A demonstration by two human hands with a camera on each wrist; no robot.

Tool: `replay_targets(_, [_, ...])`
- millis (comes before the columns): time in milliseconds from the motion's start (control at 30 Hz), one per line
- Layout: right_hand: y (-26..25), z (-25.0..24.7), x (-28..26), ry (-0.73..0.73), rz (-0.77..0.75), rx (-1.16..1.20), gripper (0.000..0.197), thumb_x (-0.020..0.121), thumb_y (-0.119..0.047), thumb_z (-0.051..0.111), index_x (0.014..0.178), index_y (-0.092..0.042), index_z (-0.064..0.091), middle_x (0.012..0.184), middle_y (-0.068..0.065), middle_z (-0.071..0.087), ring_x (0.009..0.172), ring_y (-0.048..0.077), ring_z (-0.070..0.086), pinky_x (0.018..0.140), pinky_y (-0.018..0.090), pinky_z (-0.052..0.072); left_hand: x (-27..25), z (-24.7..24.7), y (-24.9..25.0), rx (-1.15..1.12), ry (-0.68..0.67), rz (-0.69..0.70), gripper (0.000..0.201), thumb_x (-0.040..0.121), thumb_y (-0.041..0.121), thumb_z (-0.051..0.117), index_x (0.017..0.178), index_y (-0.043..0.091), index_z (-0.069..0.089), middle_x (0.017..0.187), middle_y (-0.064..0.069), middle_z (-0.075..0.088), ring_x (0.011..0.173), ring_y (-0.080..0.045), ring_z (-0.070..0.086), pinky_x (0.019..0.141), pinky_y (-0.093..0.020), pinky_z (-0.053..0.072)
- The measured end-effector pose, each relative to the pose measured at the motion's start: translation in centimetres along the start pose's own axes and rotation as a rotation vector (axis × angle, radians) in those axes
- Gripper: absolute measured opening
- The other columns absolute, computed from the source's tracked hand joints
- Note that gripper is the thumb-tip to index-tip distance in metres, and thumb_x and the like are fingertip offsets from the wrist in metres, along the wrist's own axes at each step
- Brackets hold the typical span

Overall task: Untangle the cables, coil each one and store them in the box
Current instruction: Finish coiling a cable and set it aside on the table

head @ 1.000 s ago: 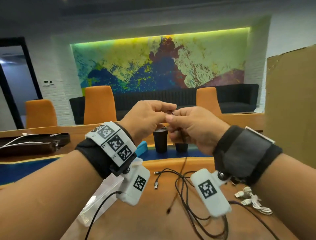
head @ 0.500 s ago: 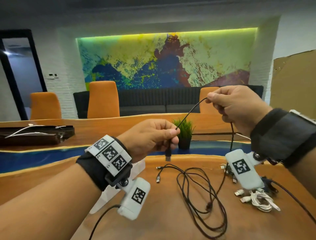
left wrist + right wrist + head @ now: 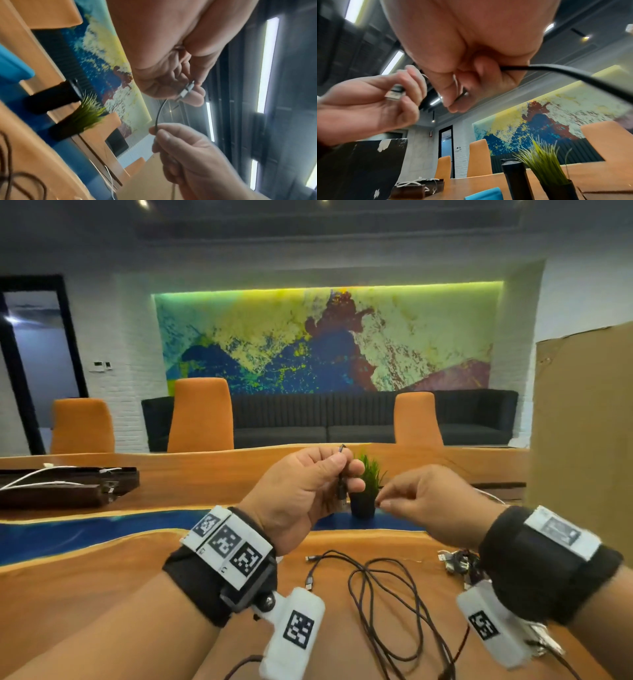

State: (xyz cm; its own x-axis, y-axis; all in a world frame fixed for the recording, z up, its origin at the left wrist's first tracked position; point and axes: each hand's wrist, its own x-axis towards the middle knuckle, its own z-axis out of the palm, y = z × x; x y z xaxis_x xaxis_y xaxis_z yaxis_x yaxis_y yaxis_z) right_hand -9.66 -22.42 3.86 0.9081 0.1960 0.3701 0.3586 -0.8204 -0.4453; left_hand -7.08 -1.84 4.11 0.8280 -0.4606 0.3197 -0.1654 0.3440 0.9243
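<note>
a: why is the left hand [image 3: 305,491] sitting up in the air like that, above the table [image 3: 102,594]?

b: it is pinching the plug [image 3: 186,90] of a black cable [image 3: 158,115] between thumb and fingers, plug end pointing down, so the cord has a fixed start. my guess is a coil is being begun there.

a: and the right hand [image 3: 431,505]?

b: it is hovering just beside the left, a little lower, fingers curled and nipping the same cable a short way along. in the left wrist view the cord is arcing from the plug down into that pinch. holding it close like this is probably meant to form the first small loop.

a: where is the rest of it going?

b: it is passing through the right fist and trailing off past the right wrist camera; where it lands i cannot tell. it may be joining the loose dark cables [image 3: 387,611] lying near the table's near edge, between the two forearms.

a: any others waiting?

b: a small bundle [image 3: 455,563] of plugs and cords is lying toward the right edge, partly behind the right wrist. still tangled, by the look of it.

a: and the box?

b: a cardboard wall [image 3: 582,440] is standing at the right edge; i am judging that is the box. nothing is showing inside from here, so storing looks some way off.
</note>
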Motion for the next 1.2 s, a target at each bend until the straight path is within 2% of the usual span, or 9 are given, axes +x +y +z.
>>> replay_targets(200, [-1.4, -0.2, -0.1, -0.097, -0.126, -0.016, 0.016, 0.091, -0.026, 0.065, 0.102, -0.029, 0.076, 0.093, -0.014, 0.070, 0.088, -0.002, 0.062, 0.078, 0.021, 0.055, 1.7, -0.9, -2.1, 0.393, 0.041, 0.167, 0.020, 0.099, 0.008, 0.052, 0.113, -0.001, 0.063, 0.112, -0.011, 0.074, 0.102, -0.021, 0.071, 0.092, -0.034, 0.056])
replay_targets(333, [-0.9, -0.5, 0.9, 0.029, -0.205, 0.043, 0.010, 0.088, -0.020, 0.069, 0.090, -0.024, 0.077, 0.081, -0.007, 0.070, 0.080, 0.003, 0.063, 0.072, 0.026, 0.054, 2.3, -1.4, -4.1, 0.526, -0.028, 0.236, 0.013, 0.097, -0.002, 0.054, 0.103, -0.004, 0.065, 0.094, 0.000, 0.073, 0.090, -0.001, 0.069, 0.081, -0.017, 0.052])
replay_targets(467, [0.7, 0.3, 2.5, 0.120, -0.235, 0.100, 0.003, 0.084, -0.022, 0.073, 0.086, -0.024, 0.075, 0.079, -0.009, 0.069, 0.079, 0.004, 0.063, 0.071, 0.026, 0.054, 3.4, -2.5, -5.6, 0.452, -0.058, 0.210, 0.015, 0.098, 0.000, 0.052, 0.105, -0.003, 0.065, 0.089, -0.008, 0.071, 0.079, -0.003, 0.068, 0.071, -0.013, 0.050])
replay_targets(700, [4.0, 2.8, 5.3, 0.371, -0.247, 0.258, 0.007, 0.081, -0.022, 0.074, 0.086, -0.019, 0.071, 0.080, -0.007, 0.068, 0.080, 0.011, 0.065, 0.069, 0.029, 0.057, 5.6, -5.2, -7.7, 0.350, -0.154, 0.049, 0.021, 0.090, 0.024, 0.059, 0.101, 0.018, 0.076, 0.103, -0.010, 0.075, 0.085, -0.014, 0.065, 0.079, -0.038, 0.044])
replay_targets(800, [5.9, 4.6, 6.5, 0.524, -0.149, 0.301, 0.007, 0.087, -0.020, 0.068, 0.091, -0.023, 0.073, 0.087, -0.009, 0.069, 0.086, 0.007, 0.064, 0.076, 0.029, 0.056, 6.1, -5.4, -8.6, 0.092, -0.196, 0.038, 0.021, 0.090, 0.016, 0.056, 0.094, 0.014, 0.077, 0.106, -0.012, 0.074, 0.078, -0.011, 0.065, 0.068, -0.024, 0.051])
replay_targets(867, [6.6, 6.4, 7.0, 0.462, -0.089, 0.290, 0.014, 0.092, -0.018, 0.063, 0.097, -0.027, 0.073, 0.092, -0.013, 0.070, 0.091, 0.002, 0.062, 0.083, 0.030, 0.054, 6.5, -5.5, -9.0, -0.106, -0.143, 0.057, 0.022, 0.091, 0.015, 0.057, 0.089, 0.016, 0.078, 0.108, -0.011, 0.074, 0.077, -0.010, 0.067, 0.065, -0.024, 0.054])
replay_targets(933, [6.6, 8.5, 7.1, 0.257, -0.076, 0.262, 0.020, 0.096, -0.020, 0.058, 0.106, -0.030, 0.072, 0.099, -0.015, 0.069, 0.097, 0.001, 0.061, 0.088, 0.034, 0.053, 7.1, -6.0, -9.4, -0.158, -0.082, 0.099, 0.020, 0.091, 0.017, 0.057, 0.087, 0.018, 0.076, 0.117, -0.011, 0.073, 0.085, -0.013, 0.070, 0.077, -0.032, 0.055])
replay_targets(1067, [5.5, 9.0, 6.7, -0.026, -0.102, -0.013, 0.021, 0.098, -0.028, 0.054, 0.111, -0.033, 0.069, 0.100, -0.018, 0.066, 0.095, 0.001, 0.059, 0.086, 0.031, 0.052, 8.1, -7.6, -9.9, 0.353, 0.012, 0.222, 0.017, 0.100, 0.009, 0.051, 0.100, 0.007, 0.068, 0.123, 0.000, 0.071, 0.115, -0.010, 0.065, 0.102, -0.040, 0.049])
replay_targets(1200, [4.0, 6.7, 6.1, 0.006, -0.175, -0.023, 0.019, 0.095, -0.028, 0.058, 0.102, -0.036, 0.073, 0.090, -0.021, 0.065, 0.091, -0.004, 0.058, 0.079, 0.020, 0.050, 8.4, -7.8, -9.6, 0.721, -0.082, 0.252, 0.016, 0.100, 0.009, 0.054, 0.101, 0.011, 0.069, 0.112, 0.009, 0.072, 0.112, 0.004, 0.062, 0.091, -0.019, 0.050])
